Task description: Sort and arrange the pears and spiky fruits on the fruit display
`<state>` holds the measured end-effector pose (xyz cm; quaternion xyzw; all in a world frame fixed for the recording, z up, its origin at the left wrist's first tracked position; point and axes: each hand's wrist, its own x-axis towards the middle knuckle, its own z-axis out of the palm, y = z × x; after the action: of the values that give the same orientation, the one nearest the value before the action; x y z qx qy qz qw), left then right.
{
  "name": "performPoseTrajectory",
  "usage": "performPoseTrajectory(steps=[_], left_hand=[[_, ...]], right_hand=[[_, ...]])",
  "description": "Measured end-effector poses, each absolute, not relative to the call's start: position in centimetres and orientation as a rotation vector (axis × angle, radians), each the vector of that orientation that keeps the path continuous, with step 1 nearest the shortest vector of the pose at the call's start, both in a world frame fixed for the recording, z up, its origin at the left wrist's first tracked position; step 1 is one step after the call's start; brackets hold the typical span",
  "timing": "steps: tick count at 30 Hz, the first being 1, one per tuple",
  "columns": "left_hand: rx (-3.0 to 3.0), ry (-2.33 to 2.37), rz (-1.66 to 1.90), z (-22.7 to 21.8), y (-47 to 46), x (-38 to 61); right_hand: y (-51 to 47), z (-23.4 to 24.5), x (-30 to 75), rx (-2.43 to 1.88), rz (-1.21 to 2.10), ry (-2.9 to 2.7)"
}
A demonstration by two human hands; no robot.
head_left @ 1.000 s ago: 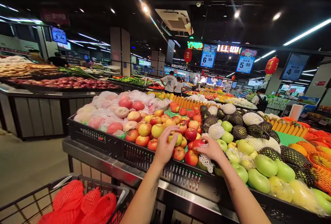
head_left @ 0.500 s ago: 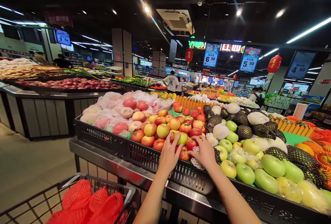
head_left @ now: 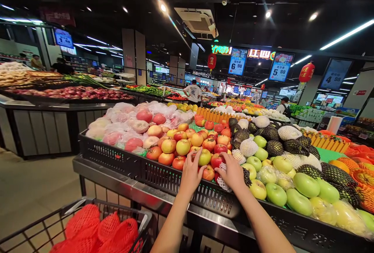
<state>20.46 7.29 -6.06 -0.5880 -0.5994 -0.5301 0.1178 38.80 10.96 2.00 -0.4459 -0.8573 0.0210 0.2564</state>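
Observation:
My left hand [head_left: 189, 173] reaches over the front rim of a black crate [head_left: 162, 175]. Its thumb and fingers curve against the left side of a yellow-green apple [head_left: 205, 157]. My right hand [head_left: 233, 173] mirrors it, fingers and thumb curved round the right side of a red apple [head_left: 216, 160]. Beneath the right palm a white foam net [head_left: 224, 181] shows. Another red-yellow apple [head_left: 208, 173] lies low between the two thumbs. More loose red and yellow apples [head_left: 183, 147] are heaped left of and behind my hands.
A shopping cart [head_left: 41, 222] with fruit in red foam nets [head_left: 84, 225] stands at lower left. Green apples [head_left: 276, 195] and black-netted fruit [head_left: 274, 150] lie to the right. Bagged fruit [head_left: 117, 122] sits at left. A person [head_left: 193, 92] stands farther back.
The whole view has shifted slightly, with the shelves sliding a little left. My hands keep nearly the same position and shape at the apples.

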Motion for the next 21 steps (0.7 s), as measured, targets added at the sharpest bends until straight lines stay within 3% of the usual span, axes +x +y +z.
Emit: performPoseTrajectory(steps=[21], left_hand=[[-1.648,-1.812,-1.621,-6.6,8.8,20.5]], right_hand=[[11.0,2.1,38.8,-1.352,0.004,-2.351]])
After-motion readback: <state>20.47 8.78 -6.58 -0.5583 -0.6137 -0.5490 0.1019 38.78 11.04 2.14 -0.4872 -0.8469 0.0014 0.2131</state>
